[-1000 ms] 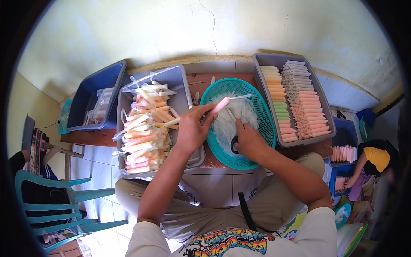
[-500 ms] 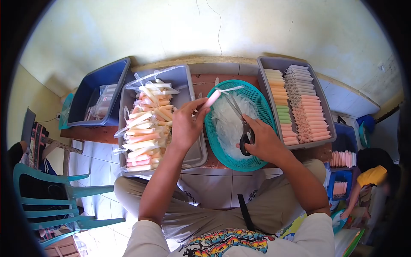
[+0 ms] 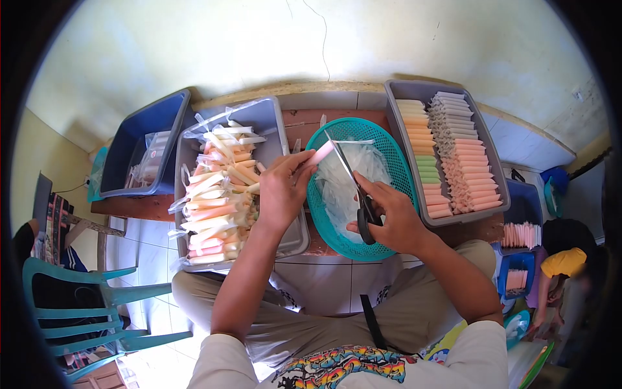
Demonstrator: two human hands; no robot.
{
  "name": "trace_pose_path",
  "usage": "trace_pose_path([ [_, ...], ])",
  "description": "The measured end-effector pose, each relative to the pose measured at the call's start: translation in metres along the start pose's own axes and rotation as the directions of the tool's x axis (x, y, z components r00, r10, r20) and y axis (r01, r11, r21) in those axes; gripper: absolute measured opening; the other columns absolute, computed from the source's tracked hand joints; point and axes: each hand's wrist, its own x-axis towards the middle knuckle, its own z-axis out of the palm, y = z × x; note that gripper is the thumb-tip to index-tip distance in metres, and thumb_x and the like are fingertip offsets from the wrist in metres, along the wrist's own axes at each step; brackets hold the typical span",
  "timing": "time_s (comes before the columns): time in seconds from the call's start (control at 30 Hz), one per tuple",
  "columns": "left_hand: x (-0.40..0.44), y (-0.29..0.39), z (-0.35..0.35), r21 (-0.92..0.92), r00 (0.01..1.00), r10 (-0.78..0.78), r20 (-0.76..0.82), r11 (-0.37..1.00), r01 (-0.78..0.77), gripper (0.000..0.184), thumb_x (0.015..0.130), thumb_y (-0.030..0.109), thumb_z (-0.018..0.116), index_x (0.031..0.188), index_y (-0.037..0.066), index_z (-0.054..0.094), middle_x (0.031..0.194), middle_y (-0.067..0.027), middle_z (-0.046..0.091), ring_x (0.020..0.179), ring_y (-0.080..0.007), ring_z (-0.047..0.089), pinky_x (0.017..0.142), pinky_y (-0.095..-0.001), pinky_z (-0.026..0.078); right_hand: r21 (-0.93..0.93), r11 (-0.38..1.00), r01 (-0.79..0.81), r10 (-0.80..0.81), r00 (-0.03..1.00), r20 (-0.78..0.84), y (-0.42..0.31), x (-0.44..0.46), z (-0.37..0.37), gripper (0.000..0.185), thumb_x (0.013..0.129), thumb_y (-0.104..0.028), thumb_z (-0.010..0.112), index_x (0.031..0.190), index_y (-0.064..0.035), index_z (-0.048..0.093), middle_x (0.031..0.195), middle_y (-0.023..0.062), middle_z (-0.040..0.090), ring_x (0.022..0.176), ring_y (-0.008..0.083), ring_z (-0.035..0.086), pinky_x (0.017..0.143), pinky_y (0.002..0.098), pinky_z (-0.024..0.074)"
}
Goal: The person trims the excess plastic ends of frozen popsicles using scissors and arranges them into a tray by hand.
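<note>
Between the fingers of my left hand is a pink filled plastic tube, tilted up to the right. My right hand grips black-handled scissors, whose blades reach up to the tube's clear plastic end. Below them stands a teal mesh basket holding clear plastic scraps. To the left, a grey bin holds a heap of cream, orange and pink tubes. A second grey bin at the right contains neat rows of tubes in several colours.
A blue bin with plastic packets is at the far left, above a teal chair. The bins stand on a reddish wooden bench. At the right, another person bends near blue tubs and a teal basin.
My right hand has raised the scissors from the basket to the tube's plastic end. The tube in my left hand has moved slightly left. The other person's arm has moved down from the blue tub.
</note>
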Motion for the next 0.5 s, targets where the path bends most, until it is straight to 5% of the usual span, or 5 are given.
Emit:
trace_pose_path([
  [0.23,-0.002,-0.001,0.000,0.013,1.000,0.027,0.013,1.000,-0.027,0.030,0.091,0.007,0.085,0.121,0.004,0.080,0.102,-0.0160,0.080,0.087,-0.0313,0.075,0.080,-0.0408,0.060,0.072,0.995,-0.068,0.068,0.998,-0.001,0.005,0.004,0.002,0.100,0.086,-0.021,0.096,0.170,-0.0083,0.042,0.122,0.0158,0.065,0.106,0.0200,0.072,0.088,0.0349,0.0650],
  [0.3,-0.003,-0.001,0.000,0.015,1.000,0.024,0.014,1.000,-0.024,0.032,0.092,0.011,0.086,0.123,0.005,0.080,0.102,-0.0150,0.080,0.084,-0.0285,0.074,0.079,-0.0392,0.059,0.067,0.996,0.059,-0.052,0.994,-0.095,0.011,0.005,0.006,0.101,0.085,-0.042,0.094,0.165,-0.0016,0.048,0.095,0.0111,0.063,0.078,0.0206,0.062,0.072,0.0357,0.0537],
  [0.5,-0.003,0.001,-0.001,0.017,0.997,0.071,0.022,0.997,-0.071,0.032,0.092,0.010,0.086,0.123,0.005,0.080,0.103,-0.0152,0.080,0.086,-0.0298,0.075,0.079,-0.0399,0.059,0.088,0.995,0.050,-0.041,0.994,-0.096,0.012,0.006,0.005,0.101,0.085,-0.043,0.094,0.164,-0.0007,0.048,0.094,0.0110,0.064,0.075,0.0199,0.062,0.071,0.0355,0.0538],
])
